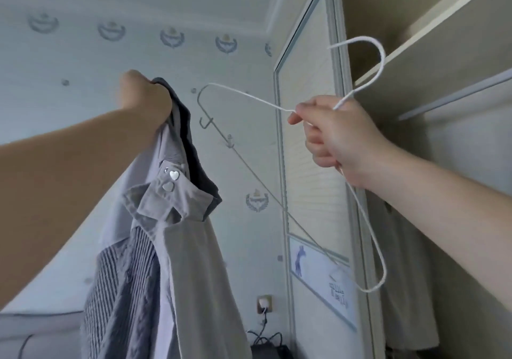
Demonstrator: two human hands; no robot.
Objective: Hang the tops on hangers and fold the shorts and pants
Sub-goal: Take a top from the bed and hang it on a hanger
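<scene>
Overhead, my left hand [146, 98] grips a grey top [171, 247] bunched at its upper edge, fingers curled tight round the cloth. The garment hangs in mid-air beside the open wardrobe [443, 39], its long axis straight down. My right hand [332, 139] closes round the neck of a white wire hanger [383, 62], whose hook points up toward the wardrobe and whose frame slants from upper left to lower right. The top looks soft, light and limp, best taken at the collar or shoulders. The hanger seems thin and springy, steadiest held at its neck.
</scene>
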